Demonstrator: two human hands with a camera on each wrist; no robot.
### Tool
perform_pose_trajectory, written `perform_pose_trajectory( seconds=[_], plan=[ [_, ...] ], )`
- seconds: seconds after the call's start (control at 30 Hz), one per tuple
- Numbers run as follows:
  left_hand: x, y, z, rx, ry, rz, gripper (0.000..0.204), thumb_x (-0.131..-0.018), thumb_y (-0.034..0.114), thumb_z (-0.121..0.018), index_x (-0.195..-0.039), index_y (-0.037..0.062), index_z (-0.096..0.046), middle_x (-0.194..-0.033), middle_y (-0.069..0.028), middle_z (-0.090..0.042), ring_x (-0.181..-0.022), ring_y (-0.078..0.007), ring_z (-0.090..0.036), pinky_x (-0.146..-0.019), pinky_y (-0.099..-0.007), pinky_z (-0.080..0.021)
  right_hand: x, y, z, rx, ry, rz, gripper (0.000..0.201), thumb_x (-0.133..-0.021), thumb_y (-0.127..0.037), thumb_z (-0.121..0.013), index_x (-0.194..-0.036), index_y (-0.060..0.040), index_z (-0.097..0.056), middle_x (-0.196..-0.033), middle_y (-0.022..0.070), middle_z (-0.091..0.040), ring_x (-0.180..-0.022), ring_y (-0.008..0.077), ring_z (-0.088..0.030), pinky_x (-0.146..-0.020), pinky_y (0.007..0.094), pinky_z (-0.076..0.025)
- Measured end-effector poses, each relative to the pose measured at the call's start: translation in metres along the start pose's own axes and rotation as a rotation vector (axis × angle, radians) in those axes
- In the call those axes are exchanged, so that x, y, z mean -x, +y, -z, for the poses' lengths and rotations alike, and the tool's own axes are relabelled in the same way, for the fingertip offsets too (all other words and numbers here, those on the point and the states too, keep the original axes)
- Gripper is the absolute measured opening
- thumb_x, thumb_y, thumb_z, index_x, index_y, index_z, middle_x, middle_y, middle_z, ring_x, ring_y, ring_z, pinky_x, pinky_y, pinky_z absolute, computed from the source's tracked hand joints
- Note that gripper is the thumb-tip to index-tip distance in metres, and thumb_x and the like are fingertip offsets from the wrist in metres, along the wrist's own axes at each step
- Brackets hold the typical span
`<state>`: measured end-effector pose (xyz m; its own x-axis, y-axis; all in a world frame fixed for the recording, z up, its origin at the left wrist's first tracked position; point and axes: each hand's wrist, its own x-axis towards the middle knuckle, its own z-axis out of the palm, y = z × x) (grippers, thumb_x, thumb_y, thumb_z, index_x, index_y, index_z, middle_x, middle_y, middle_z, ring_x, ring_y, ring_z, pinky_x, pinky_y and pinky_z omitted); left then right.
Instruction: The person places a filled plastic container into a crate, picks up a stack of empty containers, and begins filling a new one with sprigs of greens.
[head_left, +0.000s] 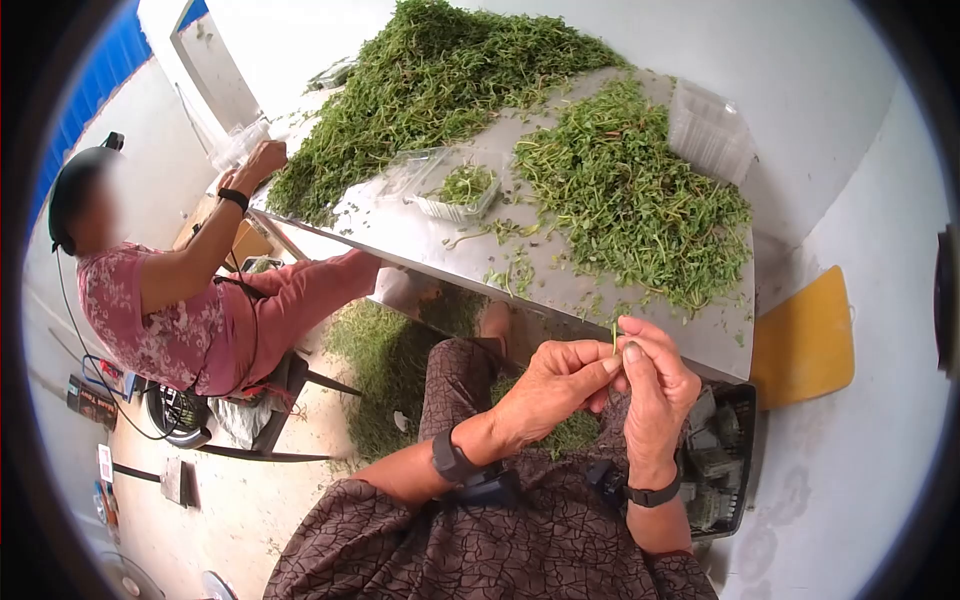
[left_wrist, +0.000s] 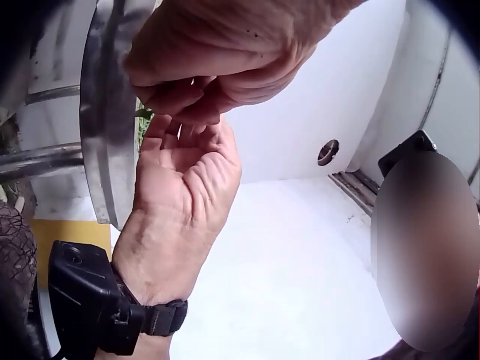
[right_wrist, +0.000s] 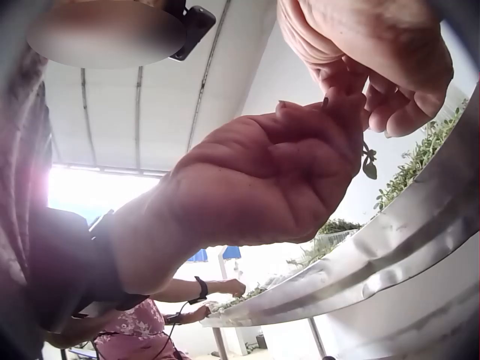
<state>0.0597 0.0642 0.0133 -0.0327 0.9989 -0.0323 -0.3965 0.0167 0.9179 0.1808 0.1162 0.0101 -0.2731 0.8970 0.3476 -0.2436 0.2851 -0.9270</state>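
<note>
In the head view, a thin green stem (head_left: 615, 338) stands up between the fingertips of both hands, over the table's near edge. The left hand (head_left: 560, 392) pinches its lower part with thumb and forefinger. Touching it, the right hand (head_left: 660, 395) pinches the stem too, fingers curled. The left wrist view has the left hand (left_wrist: 225, 52) above the right hand (left_wrist: 187, 180), fingertips meeting. A small leaf (right_wrist: 370, 166) hangs below the fingers in the right wrist view, between the left hand (right_wrist: 255, 176) and the right hand (right_wrist: 375, 37).
A large heap of greens (head_left: 430, 90) and a smaller heap (head_left: 640, 190) lie on the metal table (head_left: 370, 225). Between them sits a clear tray (head_left: 455, 210) holding some greens. Stacked clear boxes (head_left: 708, 130), a black crate (head_left: 735, 460) and a seated person (head_left: 160, 290) surround it.
</note>
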Motion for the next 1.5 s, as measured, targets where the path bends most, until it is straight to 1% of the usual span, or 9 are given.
perform_pose_trajectory(
  seconds=[0.13,0.37,0.53,0.6,0.7,0.87,1.0,1.23,1.5],
  plan=[
    [-0.002,0.019,0.006,-0.179,0.079,-0.059,0.019,-0.093,0.015,-0.054,-0.100,0.0031,-0.067,-0.073,0.0026,-0.061,-0.056,-0.0020,-0.048,-0.050,-0.0165,-0.041,-0.008,0.004,0.005,0.047,-0.041,0.068,0.013,-0.087,0.000,-0.055,-0.095,0.0043,-0.064,-0.105,0.0106,-0.064,-0.069,0.0062,-0.055,-0.059,0.0205,-0.046],
    [-0.030,0.106,0.069,-0.600,0.583,-0.517,0.020,-0.089,0.010,-0.058,-0.103,-0.0018,-0.066,-0.071,0.0003,-0.062,-0.053,-0.0015,-0.041,-0.047,-0.0162,-0.032,-0.027,-0.001,0.032,0.151,0.118,0.027,0.017,-0.091,-0.007,-0.051,-0.094,0.0037,-0.065,-0.090,0.0081,-0.068,-0.071,0.0099,-0.060,-0.063,0.0219,-0.048],
    [-0.065,0.132,0.115,-1.071,0.789,-0.476,0.023,-0.086,0.011,-0.058,-0.100,-0.0056,-0.066,-0.064,-0.0053,-0.060,-0.049,-0.0067,-0.049,-0.046,-0.0228,-0.039,-0.032,0.013,0.036,0.174,0.087,-0.017,0.018,-0.092,-0.007,-0.051,-0.093,0.0036,-0.065,-0.088,0.0083,-0.068,-0.070,0.0102,-0.060,-0.063,0.0226,-0.048],
    [-0.070,0.125,0.124,-1.034,0.902,-0.586,0.024,-0.085,0.012,-0.058,-0.103,-0.0028,-0.065,-0.086,-0.0126,-0.065,-0.056,-0.0125,-0.058,-0.050,-0.0254,-0.044,-0.033,0.017,0.039,0.171,0.070,-0.057,0.018,-0.091,-0.008,-0.051,-0.092,0.0036,-0.064,-0.087,0.0081,-0.068,-0.070,0.0103,-0.060,-0.062,0.0225,-0.048],
    [-0.055,0.112,0.130,-1.304,0.898,-0.762,0.023,-0.084,0.013,-0.061,-0.102,0.0011,-0.065,-0.105,-0.0142,-0.063,-0.064,-0.0162,-0.063,-0.053,-0.0262,-0.047,-0.033,0.017,0.038,0.167,0.090,-0.062,0.018,-0.091,-0.008,-0.052,-0.091,0.0041,-0.064,-0.085,0.0069,-0.067,-0.069,0.0094,-0.059,-0.062,0.0217,-0.047],
    [-0.056,0.079,0.141,-1.611,0.800,-0.753,0.018,-0.078,0.012,-0.066,-0.094,0.0047,-0.066,-0.103,-0.0109,-0.063,-0.098,-0.0309,-0.056,-0.089,-0.0410,-0.039,-0.032,0.022,0.036,0.222,0.043,-0.044,0.014,-0.090,-0.007,-0.055,-0.090,0.0035,-0.065,-0.082,0.0053,-0.065,-0.067,0.0077,-0.056,-0.059,0.0210,-0.043],
    [-0.061,0.076,0.147,-1.582,0.717,-0.681,0.010,-0.080,0.011,-0.063,-0.083,0.0032,-0.067,-0.085,-0.0112,-0.066,-0.091,-0.0291,-0.059,-0.085,-0.0391,-0.040,-0.034,0.031,0.039,0.286,-0.002,0.086,0.011,-0.087,-0.004,-0.057,-0.090,0.0036,-0.064,-0.080,0.0076,-0.064,-0.064,0.0087,-0.054,-0.057,0.0224,-0.043],
    [-0.050,0.067,0.097,-1.517,0.792,-0.944,0.010,-0.078,0.000,-0.062,-0.087,0.0036,-0.065,-0.098,-0.0103,-0.066,-0.102,-0.0255,-0.058,-0.091,-0.0366,-0.043,-0.033,0.034,0.040,0.305,-0.014,0.122,0.010,-0.087,-0.003,-0.056,-0.089,0.0029,-0.064,-0.082,0.0081,-0.065,-0.065,0.0106,-0.055,-0.057,0.0236,-0.043],
    [-0.045,0.019,0.060,-1.400,0.440,-0.878,0.017,-0.072,-0.003,-0.063,-0.088,0.0002,-0.064,-0.104,-0.0136,-0.064,-0.104,-0.0299,-0.057,-0.089,-0.0396,-0.044,-0.032,0.036,0.041,0.347,-0.056,0.140,0.009,-0.087,-0.004,-0.057,-0.089,0.0027,-0.064,-0.085,0.0095,-0.066,-0.072,0.0138,-0.060,-0.064,0.0247,-0.047]
  ],
)
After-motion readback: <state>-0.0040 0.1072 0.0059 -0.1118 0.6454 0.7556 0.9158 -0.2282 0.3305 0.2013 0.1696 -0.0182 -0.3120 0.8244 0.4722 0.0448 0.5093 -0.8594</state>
